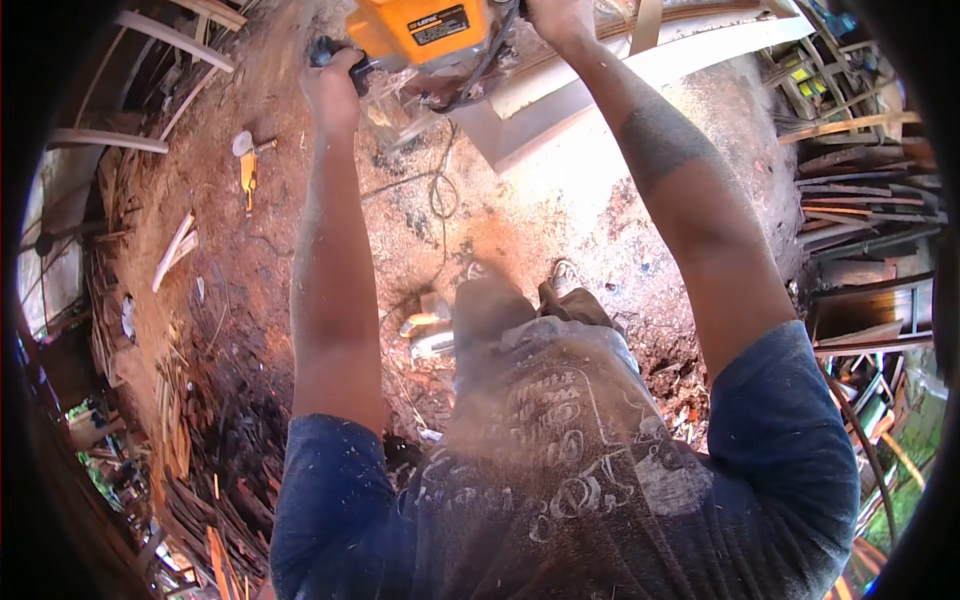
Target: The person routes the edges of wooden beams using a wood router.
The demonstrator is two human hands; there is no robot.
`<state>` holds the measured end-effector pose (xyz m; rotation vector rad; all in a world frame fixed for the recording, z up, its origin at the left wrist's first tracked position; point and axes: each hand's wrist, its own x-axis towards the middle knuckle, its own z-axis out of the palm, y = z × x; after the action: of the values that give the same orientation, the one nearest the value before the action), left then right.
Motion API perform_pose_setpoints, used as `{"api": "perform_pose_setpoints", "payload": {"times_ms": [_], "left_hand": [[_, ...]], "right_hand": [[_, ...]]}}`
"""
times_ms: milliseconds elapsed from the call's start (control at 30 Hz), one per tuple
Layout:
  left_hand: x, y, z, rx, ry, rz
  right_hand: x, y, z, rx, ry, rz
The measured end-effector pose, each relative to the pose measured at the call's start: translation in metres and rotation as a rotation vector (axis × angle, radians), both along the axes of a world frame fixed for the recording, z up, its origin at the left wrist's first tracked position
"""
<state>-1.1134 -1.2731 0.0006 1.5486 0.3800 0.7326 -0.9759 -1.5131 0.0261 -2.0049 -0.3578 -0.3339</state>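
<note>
The dirt floor (560, 225) spreads widest, strewn with scraps, and above it the pale board (700, 52) slants up toward the right. The yellow power tool (425, 35) is at this board's left end, partly cropped; whether its base touches the board is unclear. The step in hand looks like holding or guiding that tool at the work, and a controlled move calls for support from both sides and a clear cord. The left hand (335, 90) is closed around the black handle (322, 50); the right hand (562, 22) is at the tool's other side, its grip impossible to tell. Smaller still, the disc tool (247, 175) lies apart on the floor, and the looped cord (443, 195) trails below the yellow tool.
</note>
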Motion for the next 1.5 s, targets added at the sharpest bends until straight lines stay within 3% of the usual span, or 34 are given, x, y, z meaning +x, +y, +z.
{"api": "perform_pose_setpoints", "payload": {"times_ms": [33,67,167,267,367,467,567,667,767,867,967,1067,1167,1200,1300,1367,1400,1500], "left_hand": [[-0.004,-0.007,0.001,-0.052,-0.028,-0.004],[-0.009,-0.014,0.004,-0.078,-0.005,0.011],[-0.017,-0.02,-0.003,-0.051,-0.023,0.004],[-0.026,-0.028,-0.007,0.027,-0.019,0.018],[-0.04,-0.045,0.0,-0.049,0.028,0.023],[-0.046,-0.049,-0.002,-0.027,0.025,0.008],[-0.052,-0.055,-0.003,-0.052,0.056,0.021],[-0.058,-0.064,-0.002,-0.057,0.029,0.024],[-0.066,-0.076,0.003,-0.066,0.039,0.024],[-0.07,-0.082,0.002,-0.083,0.045,0.056],[-0.071,-0.084,-0.003,-0.07,-0.005,0.057],[-0.075,-0.087,0.0,-0.057,0.041,0.059],[-0.081,-0.097,0.01,-0.024,-0.008,0.056],[-0.085,-0.092,0.012,0.003,0.118,0.027],[-0.088,-0.071,-0.009,-0.177,0.049,-0.101],[-0.096,-0.061,-0.006,-0.504,-0.087,-0.235],[-0.094,-0.051,-0.007,-0.667,-0.154,-0.312],[-0.066,0.011,-0.057,-0.266,0.346,-0.1]], "right_hand": [[-0.004,-0.001,0.001,0.028,-0.11,0.015],[-0.015,-0.009,0.01,0.16,0.128,0.088],[-0.007,-0.017,-0.009,0.184,0.185,0.12],[-0.011,-0.024,-0.019,0.173,0.021,0.081],[-0.023,-0.033,-0.009,0.233,0.079,0.18],[-0.007,-0.035,-0.03,0.005,-0.328,0.092],[-0.025,-0.047,-0.017,0.158,-0.004,0.205],[-0.05,-0.056,0.001,0.188,0.152,0.165],[-0.023,-0.041,-0.033,0.577,-0.42,0.299],[-0.053,-0.062,-0.008,0.405,0.036,0.205],[-0.036,-0.056,-0.02,0.452,-0.494,0.242],[-0.043,-0.07,-0.011,0.087,0.081,0.133],[-0.019,-0.084,-0.035,-0.803,-0.464,0.122],[-0.016,-0.085,-0.036,-0.795,-0.476,0.114],[-0.047,-0.087,-0.01,-0.749,-0.604,0.089],[-0.039,-0.087,-0.021,-0.735,-0.578,0.057],[-0.039,-0.083,-0.023,-0.42,-0.427,0.058],[-0.048,-0.084,-0.013,-0.244,-0.343,0.066]]}}
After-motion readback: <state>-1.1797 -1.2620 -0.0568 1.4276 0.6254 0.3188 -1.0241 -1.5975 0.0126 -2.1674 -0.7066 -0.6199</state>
